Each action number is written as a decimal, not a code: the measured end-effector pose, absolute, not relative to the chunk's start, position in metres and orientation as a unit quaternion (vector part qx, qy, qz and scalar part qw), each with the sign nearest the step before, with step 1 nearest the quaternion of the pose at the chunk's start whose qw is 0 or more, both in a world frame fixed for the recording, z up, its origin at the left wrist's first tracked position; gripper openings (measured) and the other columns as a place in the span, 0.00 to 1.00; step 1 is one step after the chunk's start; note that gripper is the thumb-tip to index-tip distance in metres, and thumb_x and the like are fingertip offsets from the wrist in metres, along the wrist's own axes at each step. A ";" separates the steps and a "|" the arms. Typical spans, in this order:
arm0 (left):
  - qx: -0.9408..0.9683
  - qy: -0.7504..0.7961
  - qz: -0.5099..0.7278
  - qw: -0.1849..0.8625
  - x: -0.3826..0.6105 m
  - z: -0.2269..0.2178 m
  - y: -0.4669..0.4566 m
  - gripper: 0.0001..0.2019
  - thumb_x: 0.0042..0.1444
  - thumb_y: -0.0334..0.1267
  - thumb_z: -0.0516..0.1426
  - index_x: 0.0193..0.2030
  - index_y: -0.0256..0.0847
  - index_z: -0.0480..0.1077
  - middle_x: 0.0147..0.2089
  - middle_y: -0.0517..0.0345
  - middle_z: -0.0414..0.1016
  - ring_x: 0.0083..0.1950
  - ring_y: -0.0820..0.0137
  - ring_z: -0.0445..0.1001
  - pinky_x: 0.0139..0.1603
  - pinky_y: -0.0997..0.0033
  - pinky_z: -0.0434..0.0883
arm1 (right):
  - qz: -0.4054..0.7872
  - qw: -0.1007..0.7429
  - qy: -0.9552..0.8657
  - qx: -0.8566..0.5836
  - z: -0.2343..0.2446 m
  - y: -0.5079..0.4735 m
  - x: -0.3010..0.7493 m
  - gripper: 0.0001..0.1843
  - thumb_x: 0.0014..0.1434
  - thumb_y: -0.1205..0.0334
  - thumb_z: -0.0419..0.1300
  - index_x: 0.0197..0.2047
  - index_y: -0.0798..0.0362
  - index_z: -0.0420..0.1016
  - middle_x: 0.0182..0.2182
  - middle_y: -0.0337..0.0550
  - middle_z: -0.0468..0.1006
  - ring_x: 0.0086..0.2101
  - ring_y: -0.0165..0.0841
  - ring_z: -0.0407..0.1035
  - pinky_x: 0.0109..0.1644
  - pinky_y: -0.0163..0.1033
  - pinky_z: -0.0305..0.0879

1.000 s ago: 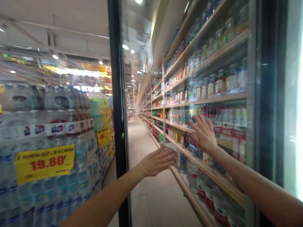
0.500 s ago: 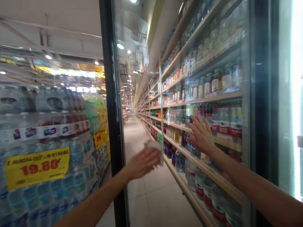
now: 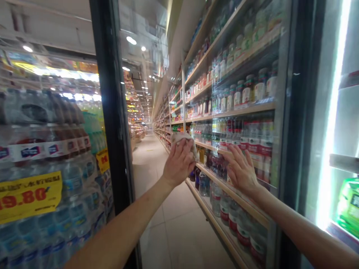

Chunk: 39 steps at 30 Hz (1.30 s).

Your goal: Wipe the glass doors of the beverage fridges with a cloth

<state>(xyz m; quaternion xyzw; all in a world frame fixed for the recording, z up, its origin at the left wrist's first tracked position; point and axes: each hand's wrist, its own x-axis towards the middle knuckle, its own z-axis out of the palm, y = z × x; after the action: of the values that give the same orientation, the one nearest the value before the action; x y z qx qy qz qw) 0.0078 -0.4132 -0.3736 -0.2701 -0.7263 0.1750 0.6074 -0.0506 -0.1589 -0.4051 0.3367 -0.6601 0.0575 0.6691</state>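
A glass fridge door (image 3: 157, 86) in a black frame stands open in front of me. My left hand (image 3: 179, 162) presses a small pale cloth (image 3: 183, 139) flat against the glass at mid height. My right hand (image 3: 241, 168) lies open on the same pane just to the right, fingers spread, holding nothing. Both forearms reach in from the bottom of the view.
Stacked packs of water bottles (image 3: 56, 175) with a yellow price tag (image 3: 29, 196) fill the left. Seen through the glass are long shelves of drinks (image 3: 238, 101) and a tiled aisle floor (image 3: 174, 224). The lit fridge interior (image 3: 342, 149) is at far right.
My left hand with the cloth has moved up and to the right across the glass, closer to my right hand. The view has shifted right, showing more of the fridge interior.
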 end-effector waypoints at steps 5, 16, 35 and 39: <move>-0.443 -0.683 0.279 0.510 -0.003 -0.382 -0.384 0.14 0.60 0.38 0.49 0.52 0.42 0.66 0.66 0.58 0.59 0.68 0.67 0.51 0.69 0.58 0.48 | 0.072 0.654 -0.677 0.329 -0.416 -0.138 -0.044 0.26 0.59 0.68 0.49 0.62 0.51 0.56 0.64 0.51 0.53 0.64 0.40 0.46 0.65 0.55 0.44; -0.478 -0.660 0.290 0.502 -0.024 -0.371 -0.339 0.18 0.60 0.37 0.48 0.56 0.43 0.65 0.64 0.58 0.61 0.66 0.65 0.56 0.67 0.58 0.52 | 0.091 0.650 -0.695 0.293 -0.442 -0.104 -0.044 0.31 0.59 0.68 0.49 0.66 0.48 0.50 0.64 0.49 0.55 0.62 0.40 0.50 0.64 0.55 0.48; -0.504 -0.720 0.252 0.405 -0.060 -0.444 -0.232 0.19 0.60 0.35 0.46 0.58 0.38 0.63 0.66 0.54 0.59 0.67 0.60 0.54 0.66 0.50 0.52 | 0.102 0.621 -0.765 0.138 -0.527 -0.030 -0.042 0.33 0.61 0.66 0.47 0.68 0.48 0.42 0.64 0.52 0.55 0.63 0.44 0.49 0.61 0.58 0.52; -0.557 -0.696 0.304 0.334 -0.048 -0.490 -0.263 0.17 0.59 0.35 0.49 0.54 0.40 0.66 0.63 0.57 0.64 0.63 0.67 0.60 0.65 0.58 0.55 | 0.102 0.604 -0.776 0.150 -0.542 -0.030 -0.037 0.32 0.61 0.66 0.47 0.67 0.49 0.44 0.62 0.53 0.58 0.62 0.43 0.49 0.61 0.58 0.52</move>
<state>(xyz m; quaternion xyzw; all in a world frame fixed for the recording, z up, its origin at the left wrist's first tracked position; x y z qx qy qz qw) -0.0475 -0.2627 -0.4898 -0.5575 -0.6964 0.3043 0.3341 -0.0374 -0.0302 -0.5421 0.1502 -0.7763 0.1015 0.6037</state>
